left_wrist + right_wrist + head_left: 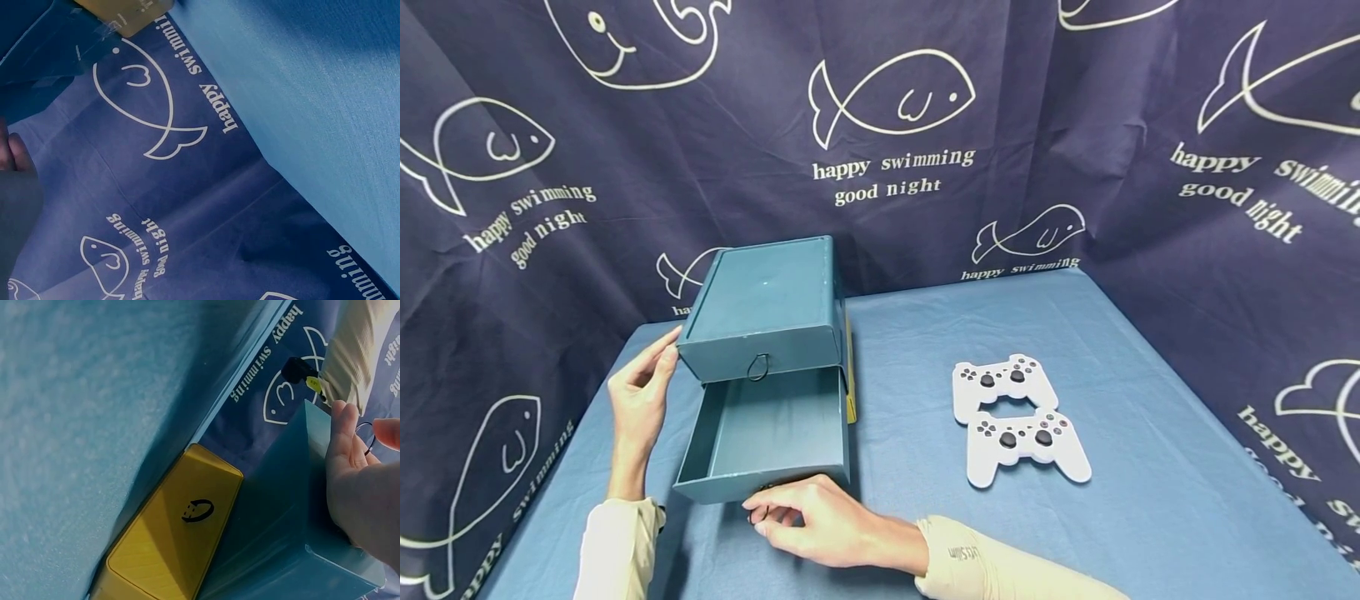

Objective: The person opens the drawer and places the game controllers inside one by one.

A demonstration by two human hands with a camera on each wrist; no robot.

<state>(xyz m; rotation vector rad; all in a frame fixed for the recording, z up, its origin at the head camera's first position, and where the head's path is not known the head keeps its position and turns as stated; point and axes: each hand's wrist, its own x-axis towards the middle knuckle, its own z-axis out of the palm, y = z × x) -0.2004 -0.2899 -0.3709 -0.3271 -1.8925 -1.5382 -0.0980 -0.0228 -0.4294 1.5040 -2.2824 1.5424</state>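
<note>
A blue drawer box (760, 292) stands at the left of the table, its lower drawer (775, 425) pulled out with nothing visible inside. My left hand (642, 400) touches the upper left front corner with thumb and fingertips, the fingers fairly straight. At the front of the lower drawer, my right hand (820, 517) has thumb and fingers bent about a thin black ring pull (366, 437). Another ring pull (758, 367) hangs on the closed upper front. In the left wrist view only some left fingertips (19, 153) show at the edge.
Low beside the blue box, a yellow box (181, 531) with a black loop on it shows. Two white game-controller shapes (1003, 383) lie on the blue tabletop (1150, 467) to the right, the front one overlapping the other. Dark blue fish-print cloth (895, 225) hangs around the table.
</note>
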